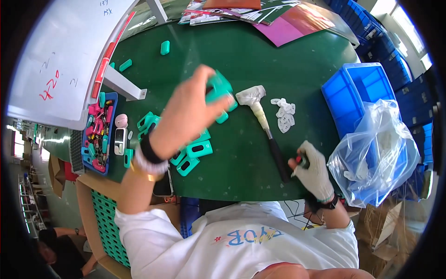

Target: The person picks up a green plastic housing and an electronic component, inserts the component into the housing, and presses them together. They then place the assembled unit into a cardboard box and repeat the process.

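Note:
My left hand (pixel 193 109), bare and smeared by motion, is over the table's middle. Its thumb and fingers close round a teal plastic casing (pixel 219 86). More teal casings (pixel 200 149) with dark oval windows lie in a pile below that wrist. On the right, my right hand (pixel 313 172) wears a pale glove with bare thumb and fingertip. It is closed round a small red-and-dark object (pixel 303 160), partly hidden, whose kind I cannot make out. Beside it lies a hammer (pixel 274 149) with a white-wrapped head. Small white plastic plates (pixel 285 114) are heaped right of the hammer head.
A blue bin (pixel 332 95) and a clear plastic bag (pixel 371 153) stand at right. At left are a whiteboard (pixel 55 60), its metal leg (pixel 124 83) and a blue tray (pixel 110 160) of small coloured parts. Printed sheets (pixel 297 23) lie on the far edge of the green table (pixel 227 181).

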The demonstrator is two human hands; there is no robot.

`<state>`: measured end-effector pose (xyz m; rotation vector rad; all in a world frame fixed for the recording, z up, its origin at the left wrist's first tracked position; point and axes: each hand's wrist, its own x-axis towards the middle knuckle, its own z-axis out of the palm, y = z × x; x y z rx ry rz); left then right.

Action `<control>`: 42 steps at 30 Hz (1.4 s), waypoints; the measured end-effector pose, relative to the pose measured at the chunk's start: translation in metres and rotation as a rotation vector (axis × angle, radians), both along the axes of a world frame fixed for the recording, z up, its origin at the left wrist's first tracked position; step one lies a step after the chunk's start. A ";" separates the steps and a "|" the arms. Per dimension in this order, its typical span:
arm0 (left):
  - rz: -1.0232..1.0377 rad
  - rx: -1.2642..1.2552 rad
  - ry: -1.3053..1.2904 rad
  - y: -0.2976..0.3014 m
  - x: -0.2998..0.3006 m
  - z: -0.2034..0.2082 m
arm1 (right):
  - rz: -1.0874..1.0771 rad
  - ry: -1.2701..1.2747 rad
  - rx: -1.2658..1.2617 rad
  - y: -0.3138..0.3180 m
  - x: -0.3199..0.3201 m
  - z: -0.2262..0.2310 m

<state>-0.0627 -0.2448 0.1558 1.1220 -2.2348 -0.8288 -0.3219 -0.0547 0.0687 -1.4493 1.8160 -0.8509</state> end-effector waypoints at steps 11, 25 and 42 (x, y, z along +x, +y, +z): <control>0.050 0.262 0.254 0.188 0.041 -0.080 | 0.133 0.638 -0.292 -0.118 -0.028 -0.009; 0.310 0.364 0.376 0.227 0.076 -0.121 | 0.148 0.633 -0.340 -0.097 -0.020 -0.003; 0.291 0.359 0.369 0.232 0.064 -0.135 | 0.016 0.259 -0.180 -0.074 -0.029 -0.006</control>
